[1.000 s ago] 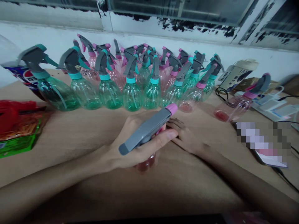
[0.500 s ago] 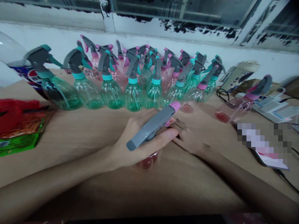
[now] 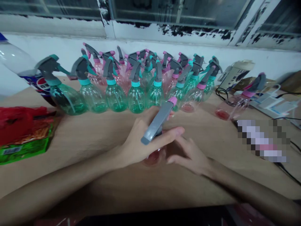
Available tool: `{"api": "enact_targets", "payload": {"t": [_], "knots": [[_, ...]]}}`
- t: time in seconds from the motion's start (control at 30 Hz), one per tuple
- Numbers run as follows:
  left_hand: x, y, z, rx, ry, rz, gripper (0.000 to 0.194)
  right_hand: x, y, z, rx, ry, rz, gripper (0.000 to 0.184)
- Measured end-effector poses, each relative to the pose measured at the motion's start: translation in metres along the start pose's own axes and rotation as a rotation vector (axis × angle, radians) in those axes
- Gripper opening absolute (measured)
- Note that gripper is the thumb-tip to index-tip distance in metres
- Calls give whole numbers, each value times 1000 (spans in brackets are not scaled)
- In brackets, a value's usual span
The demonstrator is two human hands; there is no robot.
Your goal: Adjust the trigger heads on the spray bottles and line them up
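A pink-tinted spray bottle point(image 3: 155, 158) with a grey head and pink nozzle stands on the table before me. My left hand point(image 3: 141, 141) is wrapped round it just below the head, thumb stretched along the near side. To the right of the bottle is my right hand point(image 3: 191, 153), thumb and fingers apart, facing the bottle body. Its fingertips go partly out of sight behind my left thumb, so I cannot tell whether they touch the bottle. Behind them stands a row of green spray bottles point(image 3: 137, 99), with pink ones further back.
At the left lie a red bag point(image 3: 21, 122) and a green snack packet point(image 3: 25, 150), near a leaning Pepsi bottle point(image 3: 39, 83). Another pink spray bottle point(image 3: 229, 106) stands at right, near a carton point(image 3: 237, 73) and a blurred-out phone-like object point(image 3: 261, 141) with a cable.
My right hand has left the nozzle area and come down and nearer, its thumb now spread away from the fingers. My left hand keeps its hold on the spray bottle. The view has shifted slightly.
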State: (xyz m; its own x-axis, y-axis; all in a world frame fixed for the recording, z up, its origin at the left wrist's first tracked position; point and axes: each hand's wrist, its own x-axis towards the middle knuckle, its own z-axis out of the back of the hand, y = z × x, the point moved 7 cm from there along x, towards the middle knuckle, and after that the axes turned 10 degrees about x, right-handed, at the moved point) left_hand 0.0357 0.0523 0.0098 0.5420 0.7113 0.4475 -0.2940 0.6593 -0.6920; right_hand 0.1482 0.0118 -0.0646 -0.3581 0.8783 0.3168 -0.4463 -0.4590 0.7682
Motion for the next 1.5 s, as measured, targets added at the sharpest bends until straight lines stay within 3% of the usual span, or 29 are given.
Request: {"api": "enact_targets", "payload": {"t": [0.07, 0.13, 0.33, 0.47, 0.63, 0.73, 0.83, 1.1, 1.3, 1.5], "knots": [[-2, 2, -2, -3, 15, 25, 33, 0, 10, -9, 13, -56, -28, 76], [-3, 3, -2, -2, 27, 53, 39, 3, 16, -17, 27, -122, -54, 83], [-1, 7, 1, -21, 15, -18, 65, 16, 19, -17, -51, -124, -110, 70], [-4, 31, -12, 24, 28, -97, 62, 4, 3, 21, -43, -135, -121, 70], [-9, 74, -32, 256, 100, 16, 42, -23, -52, 104, -222, -258, -219, 60], [-10, 84, -34, 306, 112, 84, 35, -29, -84, 150, -287, -330, -254, 57], [-10, 83, -36, 356, 118, 63, 31, -27, -102, 181, -323, -318, -321, 61], [-9, 85, -40, 414, 192, 89, 27, -16, -117, 223, -395, -324, -417, 41], [-7, 83, -40, 418, 223, 117, 27, -3, -147, 244, -466, -396, -484, 55], [-6, 89, -43, 412, 251, 133, 27, 10, -154, 249, -539, -457, -489, 64]]}}
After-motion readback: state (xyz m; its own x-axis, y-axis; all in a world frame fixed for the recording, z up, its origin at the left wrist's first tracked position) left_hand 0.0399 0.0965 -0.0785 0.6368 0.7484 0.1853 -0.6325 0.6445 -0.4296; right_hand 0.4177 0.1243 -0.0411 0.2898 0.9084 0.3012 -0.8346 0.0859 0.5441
